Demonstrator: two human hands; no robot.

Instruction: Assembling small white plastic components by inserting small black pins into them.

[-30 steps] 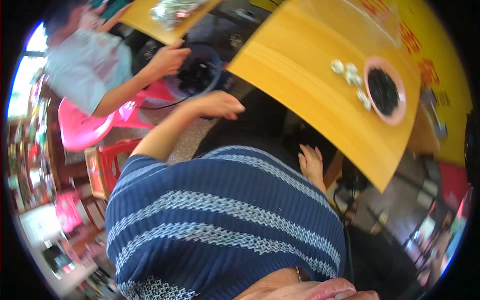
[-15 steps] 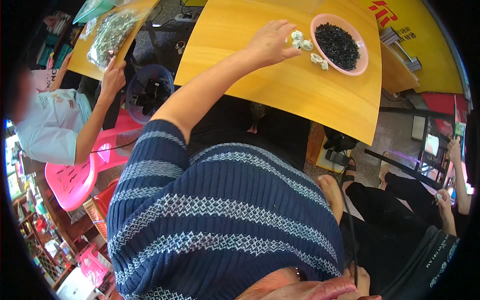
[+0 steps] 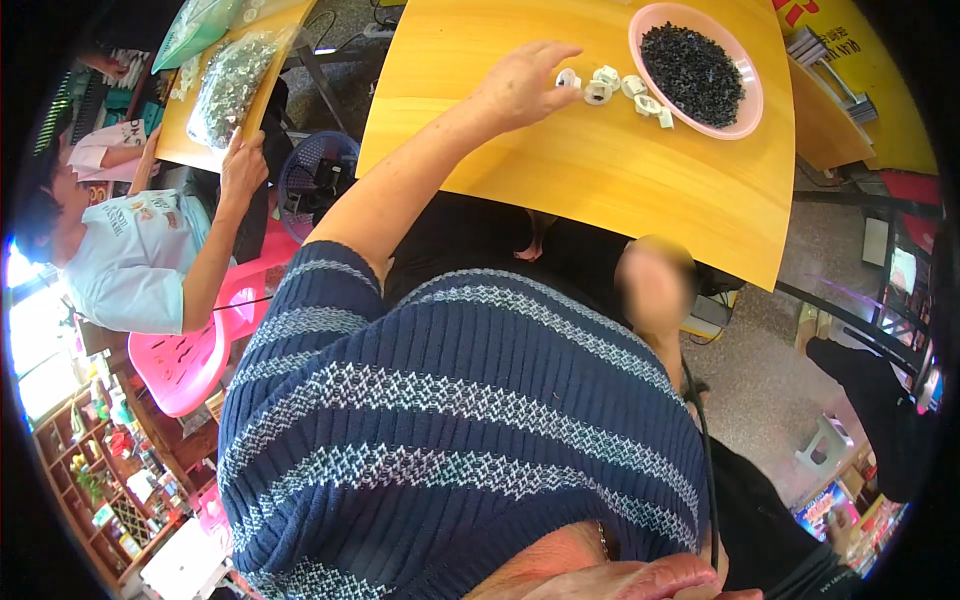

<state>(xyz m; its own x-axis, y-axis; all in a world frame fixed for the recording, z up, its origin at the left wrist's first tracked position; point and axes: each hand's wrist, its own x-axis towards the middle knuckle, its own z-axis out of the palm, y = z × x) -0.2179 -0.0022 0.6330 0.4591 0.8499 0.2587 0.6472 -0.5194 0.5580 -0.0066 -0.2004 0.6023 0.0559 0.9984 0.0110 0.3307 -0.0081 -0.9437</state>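
Over the wooden table (image 3: 560, 180), my left hand (image 3: 515, 88) is stretched out with thumb and fingers apart. A small white plastic part (image 3: 568, 79) lies at its fingertips, in the gap by the thumb; I see no grip on it. More white plastic parts (image 3: 606, 77) lie in a loose row to the right, up to a pink bowl (image 3: 752, 105). Many small black pieces (image 3: 690, 75) fill the bowl. My right hand (image 3: 655, 285) is raised near the table's front edge; it is blurred, so its fingers cannot be made out.
At the left, another person (image 3: 150, 250) sits by a second table with a clear bag of silvery parts (image 3: 232, 90). A blue basket (image 3: 310, 175) with dark things stands between the tables. A pink chair (image 3: 180, 365) is at the left. Someone in dark trousers (image 3: 850, 400) is at the right.
My left hand has drawn slightly left, and the white parts now lie more spread out in a row. My right hand has risen from beside my body towards the table edge. The view has shifted.
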